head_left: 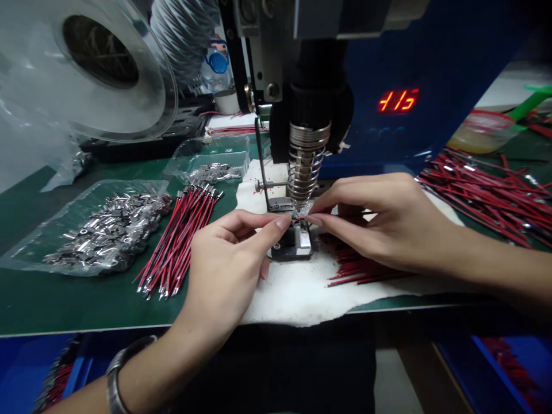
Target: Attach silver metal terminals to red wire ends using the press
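My left hand (224, 267) and my right hand (371, 221) meet at a small metal fixture (293, 241) under the spring-wrapped tip (304, 167) of a bench machine. Both pinch a thin red wire piece (301, 218) lying across the fixture, right under the tip. The left forefinger and thumb close on it from the left, the right fingertips from the right. A metal bracelet (118, 368) sits on my left wrist. A white cloth (297, 287) lies beneath the fixture.
A bundle of red-black wires (179, 241) lies left of the cloth. Clear bags of small metal terminals (101, 230) lie further left and behind (213, 169). More red wires (487, 192) pile at right. The blue machine shows a red display (397, 100). A clear reel (95, 63) stands at back left.
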A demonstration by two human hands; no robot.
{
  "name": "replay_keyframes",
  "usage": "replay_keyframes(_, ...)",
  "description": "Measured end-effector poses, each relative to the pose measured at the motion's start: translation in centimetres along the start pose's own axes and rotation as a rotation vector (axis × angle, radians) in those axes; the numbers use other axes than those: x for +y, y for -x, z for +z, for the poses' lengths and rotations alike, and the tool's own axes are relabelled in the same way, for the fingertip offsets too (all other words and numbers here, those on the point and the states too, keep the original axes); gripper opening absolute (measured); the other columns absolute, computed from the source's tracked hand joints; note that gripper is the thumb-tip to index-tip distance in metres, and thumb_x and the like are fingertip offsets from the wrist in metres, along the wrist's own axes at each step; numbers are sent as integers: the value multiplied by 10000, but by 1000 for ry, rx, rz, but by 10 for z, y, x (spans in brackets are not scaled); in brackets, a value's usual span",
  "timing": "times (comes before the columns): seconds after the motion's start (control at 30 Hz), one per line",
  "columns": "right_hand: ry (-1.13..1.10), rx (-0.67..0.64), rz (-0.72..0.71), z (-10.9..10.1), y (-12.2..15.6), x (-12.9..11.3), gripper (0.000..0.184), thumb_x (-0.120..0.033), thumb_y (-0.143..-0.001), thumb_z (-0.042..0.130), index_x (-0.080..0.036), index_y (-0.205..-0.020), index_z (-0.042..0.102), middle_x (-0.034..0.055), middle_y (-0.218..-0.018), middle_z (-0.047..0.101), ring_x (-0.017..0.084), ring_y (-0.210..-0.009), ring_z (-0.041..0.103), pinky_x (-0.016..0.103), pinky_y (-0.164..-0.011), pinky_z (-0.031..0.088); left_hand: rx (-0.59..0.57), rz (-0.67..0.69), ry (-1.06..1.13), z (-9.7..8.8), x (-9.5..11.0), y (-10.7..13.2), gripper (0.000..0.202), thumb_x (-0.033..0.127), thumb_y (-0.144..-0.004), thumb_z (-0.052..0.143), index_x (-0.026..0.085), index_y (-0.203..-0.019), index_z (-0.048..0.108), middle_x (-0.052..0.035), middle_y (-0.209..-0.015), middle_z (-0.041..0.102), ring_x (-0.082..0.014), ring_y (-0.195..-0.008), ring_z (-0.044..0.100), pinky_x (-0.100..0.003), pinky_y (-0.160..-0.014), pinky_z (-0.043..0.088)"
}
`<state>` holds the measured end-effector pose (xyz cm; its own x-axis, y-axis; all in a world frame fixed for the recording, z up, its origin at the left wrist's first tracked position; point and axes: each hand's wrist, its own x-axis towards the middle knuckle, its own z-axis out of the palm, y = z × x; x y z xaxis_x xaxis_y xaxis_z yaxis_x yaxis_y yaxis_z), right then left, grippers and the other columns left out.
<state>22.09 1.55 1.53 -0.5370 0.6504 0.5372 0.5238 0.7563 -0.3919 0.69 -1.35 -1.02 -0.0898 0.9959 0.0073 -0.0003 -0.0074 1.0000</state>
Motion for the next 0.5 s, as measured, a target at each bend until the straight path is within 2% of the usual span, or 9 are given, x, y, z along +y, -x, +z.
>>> replay_keyframes(0.27, -17, 2, 11, 0, 0, -1, 108, -193, -961, 658, -204, -902, 747, 26, -814, 770, 170, -676, 682, 305, -599, 503, 12, -14, -13, 1, 2, -1, 266, 408, -746, 911, 191, -821, 776, -22, -678, 682, -74, -466, 469, -208, -429, 307)
replay_keyframes(0.5, -14, 7, 20, 0, -1, -1, 97, -172, -950, 667, -176, -894, 746, 20, -767, 746, 137, -609, 626, 285, -547, 456, 13, -18, -10, 1, 3, 1, 260, 392, -748, 912, 179, -806, 776, -15, -660, 663, -66, -465, 471, -200, -436, 324)
